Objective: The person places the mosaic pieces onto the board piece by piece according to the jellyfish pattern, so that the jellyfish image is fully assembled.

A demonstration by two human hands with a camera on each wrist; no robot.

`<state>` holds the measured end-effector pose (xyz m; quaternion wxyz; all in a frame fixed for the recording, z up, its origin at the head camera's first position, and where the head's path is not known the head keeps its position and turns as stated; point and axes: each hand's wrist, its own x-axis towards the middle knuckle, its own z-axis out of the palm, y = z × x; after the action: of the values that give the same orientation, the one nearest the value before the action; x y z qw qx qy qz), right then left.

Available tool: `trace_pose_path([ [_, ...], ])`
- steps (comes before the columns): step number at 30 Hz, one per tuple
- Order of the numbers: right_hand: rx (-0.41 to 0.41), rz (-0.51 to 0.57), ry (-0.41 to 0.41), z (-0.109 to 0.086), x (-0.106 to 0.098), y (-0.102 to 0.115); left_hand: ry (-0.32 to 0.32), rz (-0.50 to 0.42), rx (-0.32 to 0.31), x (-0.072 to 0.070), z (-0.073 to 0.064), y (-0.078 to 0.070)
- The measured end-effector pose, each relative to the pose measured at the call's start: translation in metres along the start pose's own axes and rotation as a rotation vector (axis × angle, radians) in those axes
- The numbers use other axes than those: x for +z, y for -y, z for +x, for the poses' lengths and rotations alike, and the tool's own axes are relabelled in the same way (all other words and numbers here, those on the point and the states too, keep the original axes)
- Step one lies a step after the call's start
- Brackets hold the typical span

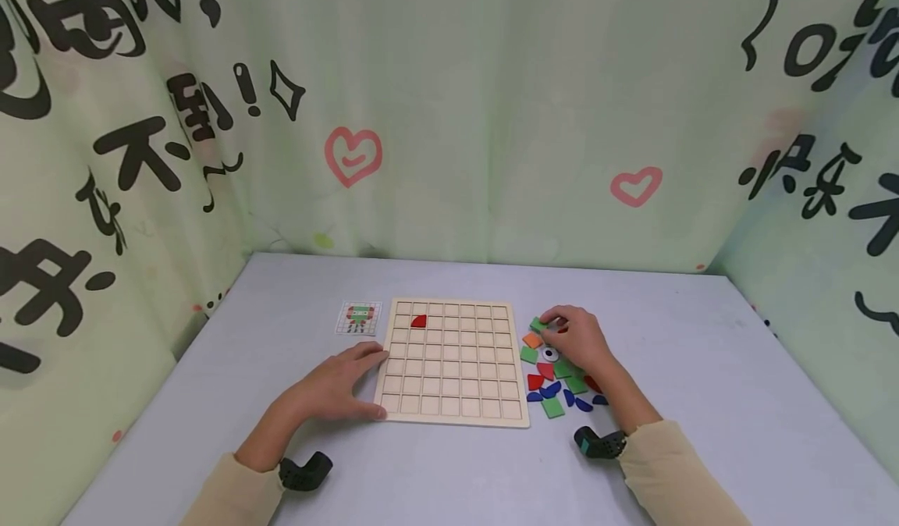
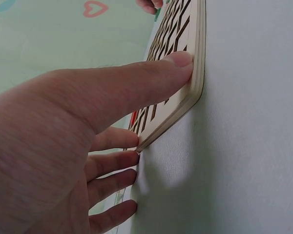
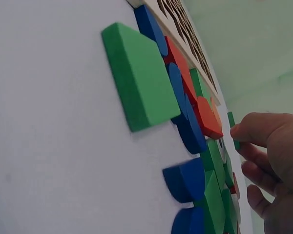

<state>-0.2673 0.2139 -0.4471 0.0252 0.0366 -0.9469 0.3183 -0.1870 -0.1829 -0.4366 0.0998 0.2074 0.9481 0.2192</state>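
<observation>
A wooden grid board (image 1: 449,424) lies flat on the table. My left hand (image 1: 344,385) rests along its left side. In the left wrist view the thumb (image 2: 178,61) touches the front corner, and loosely spread fingers reach the side edge. One red quarter-round piece (image 1: 419,321) sits in a cell near the upper left. At the far end of the loose pieces, right of the board, my right hand (image 1: 579,339) pinches a green tile (image 3: 231,122) between thumb and fingers. Below that hand lie an orange tile (image 1: 533,340) and a round white-and-black piece (image 1: 550,353).
Several green squares (image 1: 552,407), red pieces (image 1: 545,371) and blue half-rounds (image 1: 551,390) lie close together right of the board. A pattern card (image 1: 344,327) with a coloured figure lies by the board's upper left. A printed curtain (image 1: 492,120) surrounds the table (image 1: 435,479).
</observation>
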Motion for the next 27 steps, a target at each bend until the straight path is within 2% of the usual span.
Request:
trace_pose_path([
  [8,-0.039,0.041,0.016,0.002,0.006,0.016,0.005,-0.003,-0.011,-0.001,-0.002,0.0],
  [16,-0.069,0.053,0.047,0.002,0.013,0.028,-0.003,-0.005,0.009,0.0,-0.001,0.0],
  [22,-0.158,0.062,0.033,0.005,0.019,0.036,-0.002,-0.007,0.012,0.0,0.001,-0.003],
  [27,-0.18,0.089,0.052,0.008,0.028,0.048,0.0,-0.002,0.004,-0.001,0.0,-0.003],
])
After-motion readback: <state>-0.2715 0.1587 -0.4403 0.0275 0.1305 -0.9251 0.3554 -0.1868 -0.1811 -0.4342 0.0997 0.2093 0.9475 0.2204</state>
